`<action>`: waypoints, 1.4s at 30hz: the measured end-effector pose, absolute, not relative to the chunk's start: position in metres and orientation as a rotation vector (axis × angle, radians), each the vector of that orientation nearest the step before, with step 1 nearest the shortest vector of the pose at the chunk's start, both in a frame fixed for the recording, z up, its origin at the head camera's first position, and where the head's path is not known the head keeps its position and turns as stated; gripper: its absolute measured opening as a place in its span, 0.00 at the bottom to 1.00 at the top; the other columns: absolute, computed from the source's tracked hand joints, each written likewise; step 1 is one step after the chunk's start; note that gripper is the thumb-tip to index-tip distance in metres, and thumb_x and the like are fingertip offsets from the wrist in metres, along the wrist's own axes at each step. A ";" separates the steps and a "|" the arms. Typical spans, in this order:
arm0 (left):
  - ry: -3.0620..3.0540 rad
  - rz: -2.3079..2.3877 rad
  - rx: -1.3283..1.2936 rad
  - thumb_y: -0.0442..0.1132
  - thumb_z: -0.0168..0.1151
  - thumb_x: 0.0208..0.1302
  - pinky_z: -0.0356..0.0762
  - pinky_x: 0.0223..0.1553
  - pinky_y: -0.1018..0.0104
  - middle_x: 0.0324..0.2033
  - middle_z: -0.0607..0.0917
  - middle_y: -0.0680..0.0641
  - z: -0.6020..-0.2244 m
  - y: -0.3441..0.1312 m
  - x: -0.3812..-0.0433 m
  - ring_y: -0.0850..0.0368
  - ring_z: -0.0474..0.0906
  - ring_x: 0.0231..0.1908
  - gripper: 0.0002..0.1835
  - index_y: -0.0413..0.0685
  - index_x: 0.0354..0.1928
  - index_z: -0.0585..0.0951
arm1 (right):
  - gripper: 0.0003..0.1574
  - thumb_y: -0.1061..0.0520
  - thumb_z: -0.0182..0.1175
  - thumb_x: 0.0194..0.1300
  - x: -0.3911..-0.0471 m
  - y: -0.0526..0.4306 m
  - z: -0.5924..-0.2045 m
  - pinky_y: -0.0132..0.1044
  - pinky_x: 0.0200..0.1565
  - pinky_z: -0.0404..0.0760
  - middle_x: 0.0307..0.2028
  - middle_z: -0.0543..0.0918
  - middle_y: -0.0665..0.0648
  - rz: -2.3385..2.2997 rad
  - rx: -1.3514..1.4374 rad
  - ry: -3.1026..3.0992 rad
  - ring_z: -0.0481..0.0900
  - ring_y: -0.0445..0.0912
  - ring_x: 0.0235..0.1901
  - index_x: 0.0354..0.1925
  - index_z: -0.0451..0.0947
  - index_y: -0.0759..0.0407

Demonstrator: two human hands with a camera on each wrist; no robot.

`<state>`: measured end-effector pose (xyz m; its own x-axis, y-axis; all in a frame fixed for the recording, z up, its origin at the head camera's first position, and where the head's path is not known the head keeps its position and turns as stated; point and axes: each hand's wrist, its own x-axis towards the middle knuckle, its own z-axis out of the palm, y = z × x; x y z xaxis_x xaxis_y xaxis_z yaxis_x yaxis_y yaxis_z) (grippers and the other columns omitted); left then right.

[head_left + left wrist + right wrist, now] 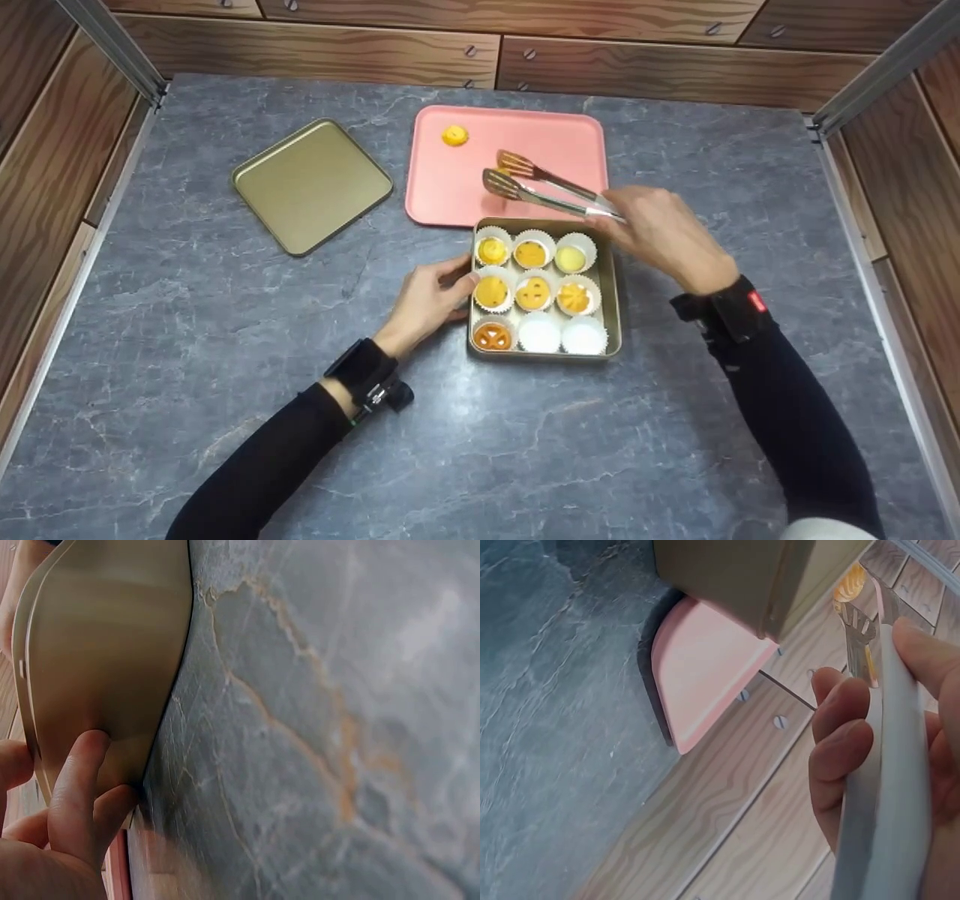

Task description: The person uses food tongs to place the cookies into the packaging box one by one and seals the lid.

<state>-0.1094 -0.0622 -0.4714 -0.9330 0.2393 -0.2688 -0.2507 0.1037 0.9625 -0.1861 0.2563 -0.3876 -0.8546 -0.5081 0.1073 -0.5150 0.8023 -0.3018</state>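
Observation:
My right hand (660, 232) grips a pair of metal tongs (559, 204) above the pink tray. A yellow cookie (850, 583) shows at the slotted ends of the tongs in the right wrist view. My left hand (431, 300) touches the left side of a gold tin box (616, 315), its fingers against the outer wall. Inside the box stand white paper cups in rows. Most contain yellow cookies, and the front left one has a pretzel-shaped piece (493, 337). Two front cups (539, 333) show only white.
Behind the box lies a pink tray (450, 191) with another yellow cookie (454, 135) near its back left. A gold lid (311, 187) lies to the left on the grey marbled table (465, 457). Wood-patterned panels (315, 49) border the back and sides.

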 end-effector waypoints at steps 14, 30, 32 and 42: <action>2.011 1.887 -0.037 0.40 0.63 0.75 0.91 0.46 0.64 0.72 0.71 0.36 -0.471 -0.061 -0.110 0.47 0.85 0.53 0.32 0.44 0.76 0.67 | 0.16 0.51 0.69 0.70 -0.142 0.279 -0.372 0.44 0.25 0.84 0.31 0.84 0.57 0.457 0.974 -2.826 0.79 0.47 0.26 0.46 0.82 0.63; 2.035 1.888 -0.040 0.41 0.63 0.74 0.91 0.45 0.64 0.71 0.73 0.37 -0.471 -0.062 -0.109 0.49 0.86 0.52 0.31 0.43 0.75 0.68 | 0.22 0.52 0.70 0.68 -0.094 0.309 -0.373 0.43 0.28 0.89 0.38 0.88 0.57 0.475 1.038 -2.810 0.83 0.45 0.29 0.56 0.83 0.61; 2.036 1.893 -0.039 0.40 0.63 0.74 0.91 0.45 0.64 0.71 0.72 0.37 -0.471 -0.062 -0.109 0.49 0.86 0.52 0.31 0.42 0.75 0.68 | 0.21 0.51 0.70 0.69 -0.090 0.313 -0.375 0.41 0.26 0.88 0.36 0.87 0.56 0.474 1.040 -2.833 0.82 0.44 0.28 0.55 0.83 0.60; 2.019 1.885 -0.041 0.40 0.63 0.75 0.91 0.46 0.63 0.73 0.70 0.37 -0.470 -0.061 -0.108 0.48 0.86 0.51 0.32 0.43 0.76 0.67 | 0.20 0.52 0.72 0.66 -0.069 0.326 -0.379 0.30 0.24 0.83 0.34 0.86 0.50 0.477 1.089 -2.858 0.77 0.35 0.26 0.53 0.84 0.59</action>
<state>-0.1082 -0.0612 -0.4703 -0.9284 0.2318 -0.2904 -0.2739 0.1014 0.9564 -0.0694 0.3255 -0.3786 -0.7515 -0.6423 0.1506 -0.6564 0.7052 -0.2682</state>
